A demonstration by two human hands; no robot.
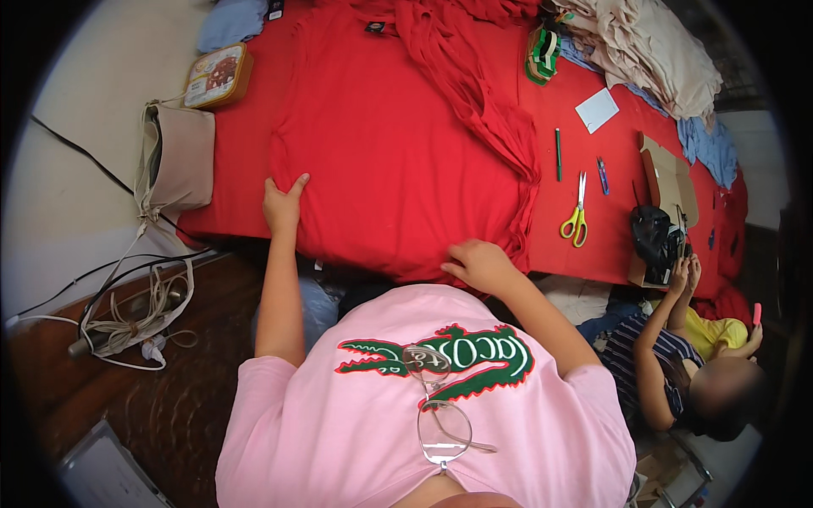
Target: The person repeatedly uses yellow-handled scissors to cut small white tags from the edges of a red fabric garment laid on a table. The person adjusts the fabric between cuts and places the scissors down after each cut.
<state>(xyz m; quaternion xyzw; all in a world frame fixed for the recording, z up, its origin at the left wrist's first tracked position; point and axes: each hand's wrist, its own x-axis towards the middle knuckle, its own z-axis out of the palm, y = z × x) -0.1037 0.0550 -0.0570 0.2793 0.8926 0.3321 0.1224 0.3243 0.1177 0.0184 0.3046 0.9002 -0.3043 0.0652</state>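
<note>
A red shirt [381, 169] lies spread on the red-covered table in front of me, its collar with a dark label at the far end. Its right side is gathered in loose folds. At the shirt's left edge rests my left hand [283, 205], thumb spread apart from the forefinger; the other fingers are partly hidden. My right hand [484, 264] lies over the near hem, right of the middle, its fingers stretched to the left and slightly blurred. Neither hand shows a grip on the cloth.
Yellow-handled scissors [576, 222], a green pen [558, 155], a blue cutter [602, 176] and a white card [597, 110] lie on the right. A beige bag [182, 161] and food tub [219, 76] stand left. Another person [652, 364] sits at right near an open cardboard box [669, 182].
</note>
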